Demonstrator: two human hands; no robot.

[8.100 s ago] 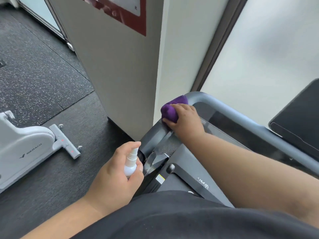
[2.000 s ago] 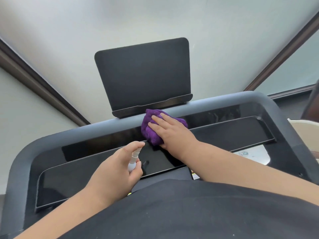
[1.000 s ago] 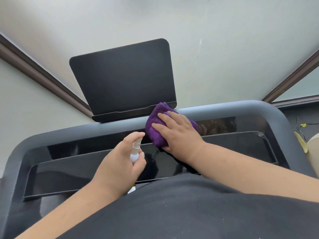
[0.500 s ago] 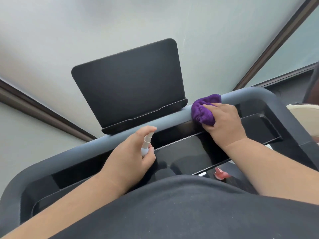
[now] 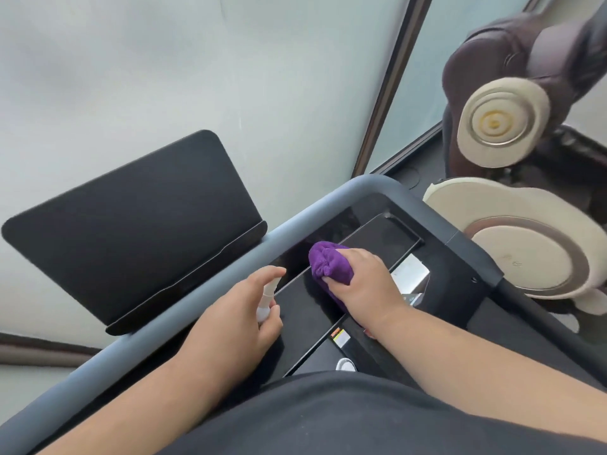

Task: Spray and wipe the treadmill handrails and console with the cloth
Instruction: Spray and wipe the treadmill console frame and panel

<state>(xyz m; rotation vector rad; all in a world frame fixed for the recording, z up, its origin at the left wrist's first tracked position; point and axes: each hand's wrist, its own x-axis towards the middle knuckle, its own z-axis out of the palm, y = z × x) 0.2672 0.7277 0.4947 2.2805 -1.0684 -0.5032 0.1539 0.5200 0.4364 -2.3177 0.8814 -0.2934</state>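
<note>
The treadmill's glossy black console (image 5: 387, 238) lies inside a grey handrail (image 5: 210, 280) that curves round its far right corner. My right hand (image 5: 364, 284) grips a bunched purple cloth (image 5: 328, 262) and presses it on the console panel, right of centre. My left hand (image 5: 236, 313) holds a small white spray bottle (image 5: 266, 302) just left of the cloth, with the forefinger on its top. A black tablet holder (image 5: 131, 228) stands behind the front rail.
A frosted window and a brown frame post (image 5: 391, 80) rise behind the treadmill. To the right stands a dark brown and cream massage chair (image 5: 505, 126) close to the right rail (image 5: 538, 316). My black shirt fills the bottom of the view.
My right hand has brought the cloth down from the front handrail onto the console panel. My view has swung to the right, bringing the massage chair into sight. The left hand still holds the bottle.
</note>
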